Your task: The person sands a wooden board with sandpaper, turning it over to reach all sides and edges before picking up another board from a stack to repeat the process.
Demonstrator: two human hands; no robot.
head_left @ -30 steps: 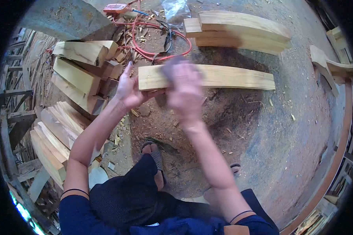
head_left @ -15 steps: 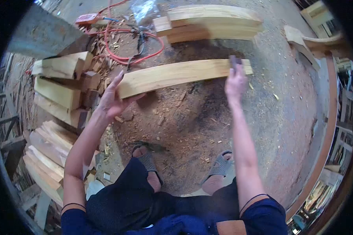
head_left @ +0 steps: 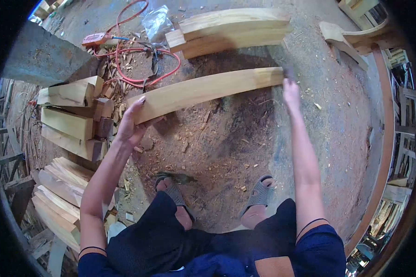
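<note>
A long, slightly curved pale board (head_left: 208, 92) is held up across the front of me, well above the floor. My left hand (head_left: 133, 122) grips its left end, with the thumb on the upper face and the fingers underneath. At the board's right end is my right hand (head_left: 291, 94), fingers closed on a small dark piece (head_left: 288, 73) that is blurred by motion; I cannot tell its kind. The dark piece sits right at the board's end edge.
Beyond the board lies a stack of thick curved timbers (head_left: 235, 34). A red cord (head_left: 171, 69) and a plastic bag (head_left: 156, 24) are on the chip-strewn floor. Cut blocks (head_left: 67, 124) and stacked boards (head_left: 58, 198) stand to my left, a curved wooden piece (head_left: 339, 41) at far right.
My right hand has slid outward with the dark piece, from the board's upper face to its right end. The left hand keeps its hold. The whole view has shifted a little.
</note>
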